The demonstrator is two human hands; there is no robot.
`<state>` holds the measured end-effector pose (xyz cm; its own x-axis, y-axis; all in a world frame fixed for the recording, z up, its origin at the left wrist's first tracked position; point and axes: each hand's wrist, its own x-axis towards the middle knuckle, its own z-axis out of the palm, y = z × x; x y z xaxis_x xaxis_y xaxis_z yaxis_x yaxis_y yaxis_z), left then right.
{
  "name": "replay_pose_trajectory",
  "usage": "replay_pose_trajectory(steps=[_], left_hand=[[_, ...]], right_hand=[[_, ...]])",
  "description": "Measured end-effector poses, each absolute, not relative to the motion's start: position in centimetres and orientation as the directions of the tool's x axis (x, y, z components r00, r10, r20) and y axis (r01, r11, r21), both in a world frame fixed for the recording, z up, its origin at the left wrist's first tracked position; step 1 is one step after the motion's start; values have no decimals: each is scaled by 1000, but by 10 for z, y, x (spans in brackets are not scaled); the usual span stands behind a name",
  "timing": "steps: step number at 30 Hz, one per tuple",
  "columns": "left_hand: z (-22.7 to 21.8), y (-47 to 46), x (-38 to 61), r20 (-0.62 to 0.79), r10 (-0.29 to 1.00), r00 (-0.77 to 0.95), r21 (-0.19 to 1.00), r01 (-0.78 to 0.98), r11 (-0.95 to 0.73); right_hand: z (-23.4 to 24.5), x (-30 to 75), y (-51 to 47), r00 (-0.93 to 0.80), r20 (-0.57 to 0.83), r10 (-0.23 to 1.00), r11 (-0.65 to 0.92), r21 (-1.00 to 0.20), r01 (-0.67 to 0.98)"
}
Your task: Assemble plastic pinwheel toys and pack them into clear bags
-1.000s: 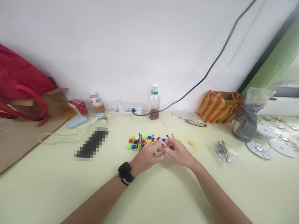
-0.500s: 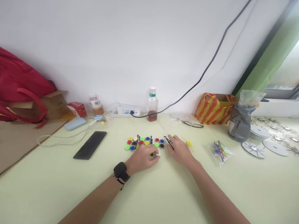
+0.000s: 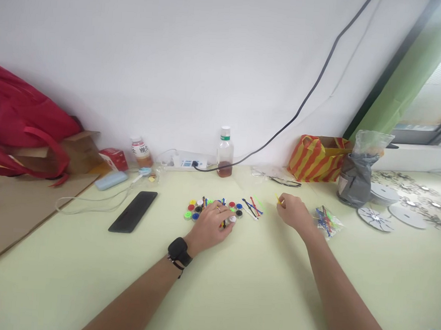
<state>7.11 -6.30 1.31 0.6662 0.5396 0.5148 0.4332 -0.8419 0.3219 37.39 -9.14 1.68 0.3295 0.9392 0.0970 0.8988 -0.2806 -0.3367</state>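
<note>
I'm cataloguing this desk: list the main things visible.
Round pieces: many, multicoloured, centre
Thin sticks: several, multicoloured, between hands
Stick packet: one, clear, right
Phone: one, black, left
Carton: one, red, left
Bottles: two, brownish contents, back
Power strip: one, white, back
Thick cable: one, black, across wall
Strapped bag: one, red, far left
Striped bag: one, red-yellow, back right
Plastic bag: one, grey, right
Discs: several, pale, right
Table: one, pale green, foreground
Watch: one, black, left wrist
Left hand: one, bare, at round pieces
Right hand: one, bare, at yellow piece

Left hand (image 3: 209,227) over coloured discs (image 3: 198,209), a yellow piece (image 3: 278,199) in the right hand (image 3: 294,212)
</note>
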Motion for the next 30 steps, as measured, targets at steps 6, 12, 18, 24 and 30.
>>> replay_pose_trajectory(steps=[6, 12, 18, 24, 30], left_hand=[[13, -64, 73, 510, 535, 674, 304, 441, -845], [19, -71, 76, 588, 573, 572, 440, 368, -819], [14, -79, 83, 596, 568, 567, 547, 231, -805], [10, -84, 85, 592, 601, 536, 557, 267, -787], [6, -83, 90, 499, 517, 695, 423, 326, -846]], right_hand=[[32, 349, -91, 237, 196, 952, -16, -738, 675], [39, 306, -100, 39, 90, 995, 74, -950, 304], [41, 270, -108, -197, 113, 974, 150, -971, 185], [25, 295, -93, 24, 115, 993, 98, -923, 371], [5, 303, -81, 190, 170, 967, 23, -801, 598]])
